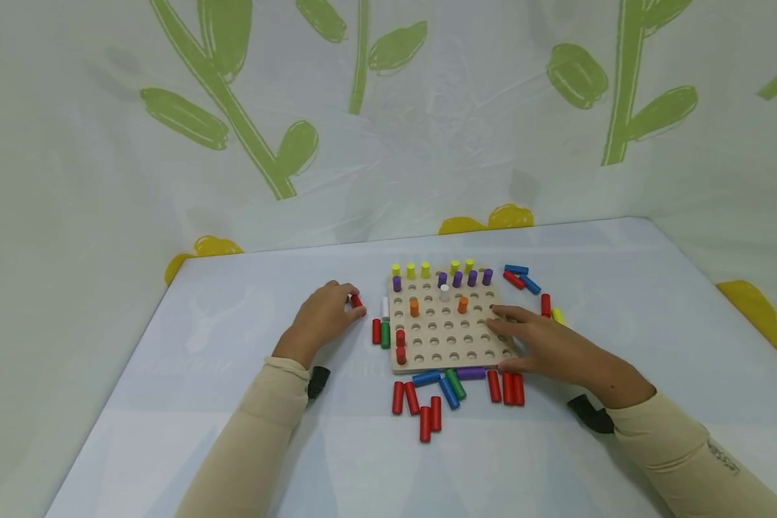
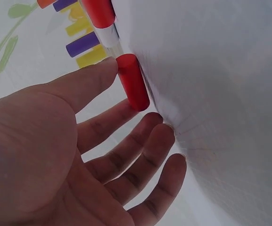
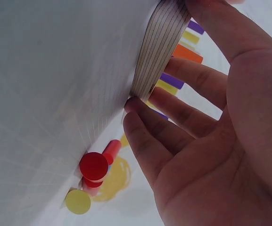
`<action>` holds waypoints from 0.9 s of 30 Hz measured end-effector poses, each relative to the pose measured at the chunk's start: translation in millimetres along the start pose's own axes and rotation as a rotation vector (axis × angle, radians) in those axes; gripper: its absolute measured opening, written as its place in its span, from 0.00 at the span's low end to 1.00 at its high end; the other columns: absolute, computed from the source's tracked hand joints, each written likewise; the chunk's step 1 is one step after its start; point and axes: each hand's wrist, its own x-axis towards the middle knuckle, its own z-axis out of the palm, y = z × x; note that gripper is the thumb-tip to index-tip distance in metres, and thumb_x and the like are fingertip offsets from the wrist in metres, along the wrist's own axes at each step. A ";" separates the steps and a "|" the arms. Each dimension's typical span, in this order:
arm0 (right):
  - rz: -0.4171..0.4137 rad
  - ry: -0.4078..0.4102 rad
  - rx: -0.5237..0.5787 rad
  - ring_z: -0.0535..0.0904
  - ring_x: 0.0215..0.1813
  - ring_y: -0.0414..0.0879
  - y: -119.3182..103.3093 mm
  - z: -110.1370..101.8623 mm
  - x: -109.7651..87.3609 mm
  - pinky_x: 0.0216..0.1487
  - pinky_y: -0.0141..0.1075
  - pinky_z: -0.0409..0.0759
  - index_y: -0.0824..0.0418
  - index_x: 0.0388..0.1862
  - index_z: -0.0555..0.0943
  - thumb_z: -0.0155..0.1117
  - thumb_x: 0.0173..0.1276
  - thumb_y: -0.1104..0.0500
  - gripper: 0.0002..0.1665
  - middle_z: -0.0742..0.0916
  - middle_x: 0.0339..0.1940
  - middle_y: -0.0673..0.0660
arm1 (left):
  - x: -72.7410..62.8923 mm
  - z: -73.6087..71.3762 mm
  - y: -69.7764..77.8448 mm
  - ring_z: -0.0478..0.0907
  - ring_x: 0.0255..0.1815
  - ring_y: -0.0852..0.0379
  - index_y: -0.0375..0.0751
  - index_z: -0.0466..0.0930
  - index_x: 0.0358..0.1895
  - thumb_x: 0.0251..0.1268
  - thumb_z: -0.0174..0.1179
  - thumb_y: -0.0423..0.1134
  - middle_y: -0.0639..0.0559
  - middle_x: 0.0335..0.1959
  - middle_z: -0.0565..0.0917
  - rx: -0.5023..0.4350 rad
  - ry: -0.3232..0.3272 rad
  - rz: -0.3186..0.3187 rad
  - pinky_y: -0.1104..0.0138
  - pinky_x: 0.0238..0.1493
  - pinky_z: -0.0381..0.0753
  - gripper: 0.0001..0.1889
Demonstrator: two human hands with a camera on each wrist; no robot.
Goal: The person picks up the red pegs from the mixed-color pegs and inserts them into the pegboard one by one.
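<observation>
On the table left of the pegboard, my left hand (image 1: pixel 324 315) pinches a red peg (image 2: pixel 134 82) by its ends, thumb at one and index finger at the other. The other fingers are loosely bent near the tabletop. My right hand (image 1: pixel 550 345) rests at the right edge of the wooden pegboard (image 1: pixel 440 365), fingers spread and relaxed over the edge and thumb by the near corner. Yellow pegs (image 1: pixel 425 270) and purple pegs (image 1: pixel 472 278) stand in the far rows. Orange pegs (image 1: pixel 414 308), a white peg (image 1: pixel 444 293) and red pegs (image 1: pixel 400 338) stand elsewhere in the holes.
A loose red peg (image 1: pixel 376 332), green peg (image 1: pixel 385 335) and white peg (image 1: pixel 385 308) lie along the board's left side. Several blue (image 1: pixel 450 393), red (image 1: pixel 425 424) and purple (image 1: pixel 471 373) pegs lie in front. Blue, red and yellow (image 1: pixel 558 316) pegs lie to the right.
</observation>
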 end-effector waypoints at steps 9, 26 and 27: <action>0.012 -0.005 -0.001 0.70 0.72 0.64 -0.7 1.3 -0.1 0.60 0.50 0.80 0.56 0.73 0.72 0.76 0.58 0.42 0.46 0.70 0.75 0.64 | 0.3 -0.7 0.6 0.77 0.43 0.51 0.43 0.77 0.59 0.64 0.69 0.46 0.47 0.44 0.82 -0.067 0.008 0.001 0.58 0.52 0.81 0.23; 0.000 -0.007 -0.005 0.70 0.71 0.64 -0.3 -0.7 -0.7 0.61 0.51 0.80 0.57 0.73 0.71 0.74 0.59 0.42 0.46 0.69 0.76 0.64 | 0.8 -0.1 1.2 0.79 0.40 0.51 0.47 0.72 0.56 0.63 0.70 0.40 0.47 0.42 0.86 -0.198 -0.011 -0.007 0.60 0.49 0.82 0.21; 0.000 -0.007 -0.003 0.70 0.71 0.64 -0.1 -0.5 -0.5 0.61 0.51 0.80 0.57 0.73 0.71 0.74 0.59 0.42 0.46 0.69 0.76 0.64 | 0.8 0.0 1.1 0.79 0.40 0.52 0.47 0.72 0.56 0.63 0.70 0.40 0.47 0.41 0.86 -0.199 -0.009 -0.003 0.61 0.48 0.82 0.21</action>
